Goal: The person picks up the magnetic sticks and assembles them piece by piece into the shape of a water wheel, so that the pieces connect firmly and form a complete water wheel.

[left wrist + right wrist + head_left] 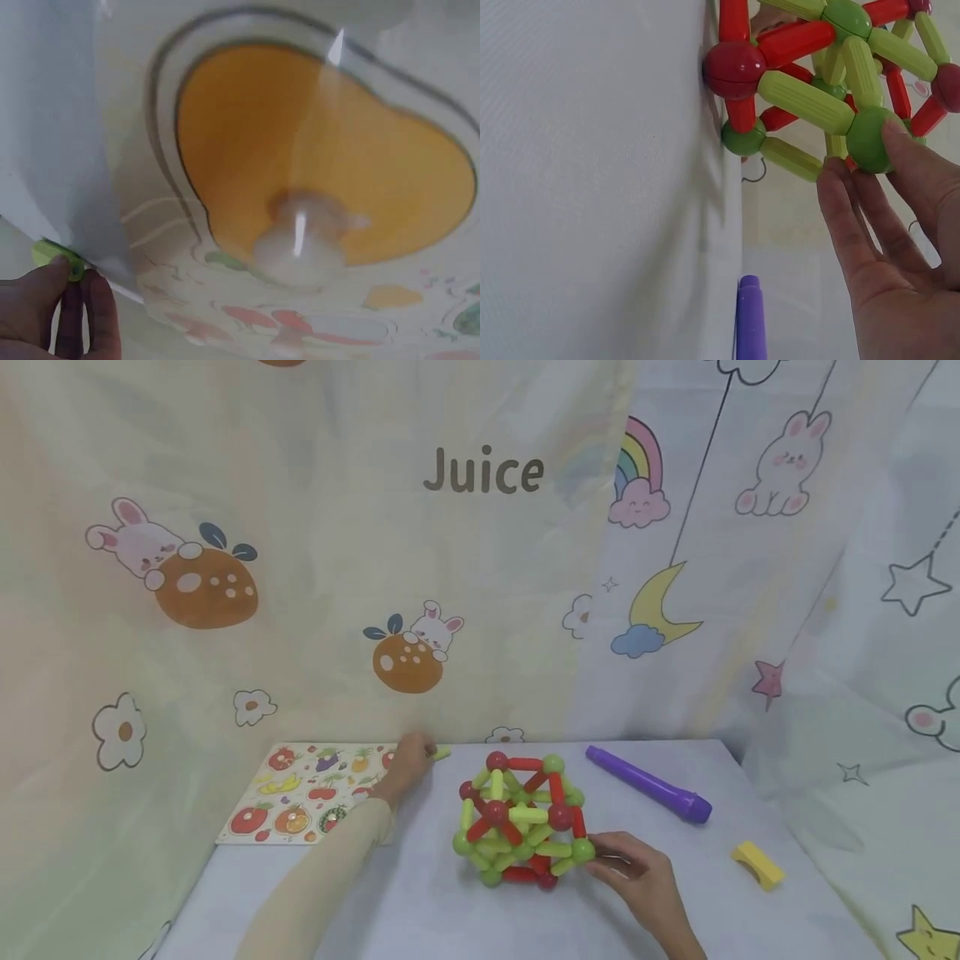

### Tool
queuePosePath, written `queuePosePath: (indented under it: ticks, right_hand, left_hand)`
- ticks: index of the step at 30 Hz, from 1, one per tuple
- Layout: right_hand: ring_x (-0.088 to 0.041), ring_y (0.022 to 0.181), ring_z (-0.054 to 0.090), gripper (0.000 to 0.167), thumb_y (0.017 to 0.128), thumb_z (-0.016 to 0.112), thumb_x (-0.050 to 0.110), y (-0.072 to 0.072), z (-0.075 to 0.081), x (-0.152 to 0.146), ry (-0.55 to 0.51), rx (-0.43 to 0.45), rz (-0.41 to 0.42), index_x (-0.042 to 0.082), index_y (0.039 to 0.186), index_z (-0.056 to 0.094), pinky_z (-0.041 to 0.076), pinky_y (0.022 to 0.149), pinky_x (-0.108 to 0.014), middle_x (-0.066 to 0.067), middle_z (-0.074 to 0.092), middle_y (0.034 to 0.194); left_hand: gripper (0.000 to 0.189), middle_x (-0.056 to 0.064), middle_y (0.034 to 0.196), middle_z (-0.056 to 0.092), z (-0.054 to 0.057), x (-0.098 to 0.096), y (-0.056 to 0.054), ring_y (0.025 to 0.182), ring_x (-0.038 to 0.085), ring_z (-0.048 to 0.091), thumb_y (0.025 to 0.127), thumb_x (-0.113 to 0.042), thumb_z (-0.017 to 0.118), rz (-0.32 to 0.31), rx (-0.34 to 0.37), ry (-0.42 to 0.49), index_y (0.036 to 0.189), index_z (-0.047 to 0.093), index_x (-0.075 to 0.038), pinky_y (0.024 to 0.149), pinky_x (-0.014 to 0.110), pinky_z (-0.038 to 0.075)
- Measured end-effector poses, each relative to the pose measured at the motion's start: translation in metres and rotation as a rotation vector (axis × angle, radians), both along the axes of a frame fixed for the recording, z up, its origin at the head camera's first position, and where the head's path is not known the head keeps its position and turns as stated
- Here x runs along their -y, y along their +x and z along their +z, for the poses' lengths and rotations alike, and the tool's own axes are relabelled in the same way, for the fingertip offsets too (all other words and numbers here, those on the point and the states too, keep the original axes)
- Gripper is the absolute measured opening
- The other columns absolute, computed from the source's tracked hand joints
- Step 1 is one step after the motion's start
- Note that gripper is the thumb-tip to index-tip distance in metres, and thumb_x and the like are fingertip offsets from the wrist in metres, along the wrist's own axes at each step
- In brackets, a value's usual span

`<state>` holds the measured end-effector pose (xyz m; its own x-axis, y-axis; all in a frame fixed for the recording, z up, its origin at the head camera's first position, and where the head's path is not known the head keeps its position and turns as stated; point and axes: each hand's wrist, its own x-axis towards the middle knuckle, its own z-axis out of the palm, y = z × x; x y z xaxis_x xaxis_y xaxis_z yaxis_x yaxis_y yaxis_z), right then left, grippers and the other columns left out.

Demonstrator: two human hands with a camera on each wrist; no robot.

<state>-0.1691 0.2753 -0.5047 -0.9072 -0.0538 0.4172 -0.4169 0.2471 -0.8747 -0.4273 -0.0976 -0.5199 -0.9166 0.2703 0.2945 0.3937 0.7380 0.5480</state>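
Note:
A ball-and-rod structure of red and green pieces (528, 816) stands mid-table. My right hand (637, 877) is at its right side; in the right wrist view, thumb and fingers pinch a green ball (870, 141) at one of its corners. Toward the back of the table, my left hand (408, 767) pinches a short light-green rod (52, 255) between thumb and fingers, the rod's end (442, 753) pointing right in the head view. Below the left forearm lies a fruit-picture board (300, 795), partly covered by that hand and sleeve.
A purple tube-shaped stick (648, 785) lies at the back right of the white table (420, 910). Nearer the right edge is a yellow arched block (758, 865). A printed curtain (495, 568) hangs just behind the table.

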Motion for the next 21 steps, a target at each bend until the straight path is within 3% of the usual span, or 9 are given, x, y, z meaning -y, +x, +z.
queuePosePath:
  ticks: [3,6,10,16,18,21]
  right_hand:
    - [-0.012,0.104,0.076,0.041,0.084,0.085,-0.009,0.0,0.0,0.001,-0.007,-0.005,-0.002,-0.005,0.124,0.075,0.063,0.088,-0.032,-0.02,0.076,0.113]
    - [-0.011,0.108,0.075,0.043,0.083,0.084,-0.012,0.0,0.0,0.001,-0.006,-0.051,0.005,-0.008,0.124,0.074,0.063,0.089,-0.034,-0.024,0.074,0.116]
    - [-0.005,0.123,0.069,0.052,0.082,0.084,-0.015,0.0,0.001,0.004,0.007,-0.077,0.006,-0.012,0.132,0.068,0.061,0.093,-0.03,-0.031,0.067,0.136]
    - [0.006,0.141,0.05,0.072,0.086,0.084,-0.008,-0.002,0.01,0.01,0.082,0.0,0.022,-0.007,0.152,0.055,0.054,0.1,-0.021,-0.027,0.052,0.157]
    - [0.009,0.141,0.047,0.074,0.086,0.084,-0.007,-0.002,0.012,0.013,0.107,0.017,0.021,-0.005,0.153,0.053,0.053,0.101,-0.019,-0.025,0.051,0.159]
    - [0.013,0.138,0.046,0.074,0.086,0.085,-0.007,-0.003,0.013,0.017,0.128,0.043,0.006,-0.005,0.153,0.054,0.053,0.1,-0.018,-0.023,0.051,0.159]
  left_hand:
    - [0.02,0.023,0.095,0.077,0.007,-0.002,0.012,0.095,0.04,0.073,0.079,0.019,0.067,0.018,0.024,-0.004,0.092,0.079,0.01,0.089,0.051,0.062]
    - [0.017,0.021,0.094,0.077,0.017,-0.002,0.032,0.092,0.038,0.073,0.08,0.016,0.069,0.03,0.069,0.032,0.092,0.078,0.008,0.086,0.049,0.062]
    - [0.014,0.016,0.093,0.079,0.039,0.011,0.082,0.089,0.032,0.074,0.083,0.012,0.074,0.01,0.105,0.111,0.093,0.08,0.004,0.082,0.047,0.063]
    - [0.013,-0.001,0.087,0.076,0.081,0.027,0.166,0.078,0.012,0.067,0.088,0.004,0.083,-0.063,0.2,0.058,0.095,0.082,-0.007,0.071,0.03,0.06]
    - [0.014,-0.003,0.084,0.075,0.088,0.026,0.191,0.076,0.01,0.066,0.088,0.004,0.084,-0.121,0.247,0.051,0.096,0.081,-0.007,0.068,0.027,0.059]
    - [0.013,-0.003,0.083,0.074,0.085,0.016,0.22,0.073,0.009,0.064,0.09,0.005,0.081,-0.19,0.305,0.074,0.094,0.08,-0.008,0.065,0.024,0.057]
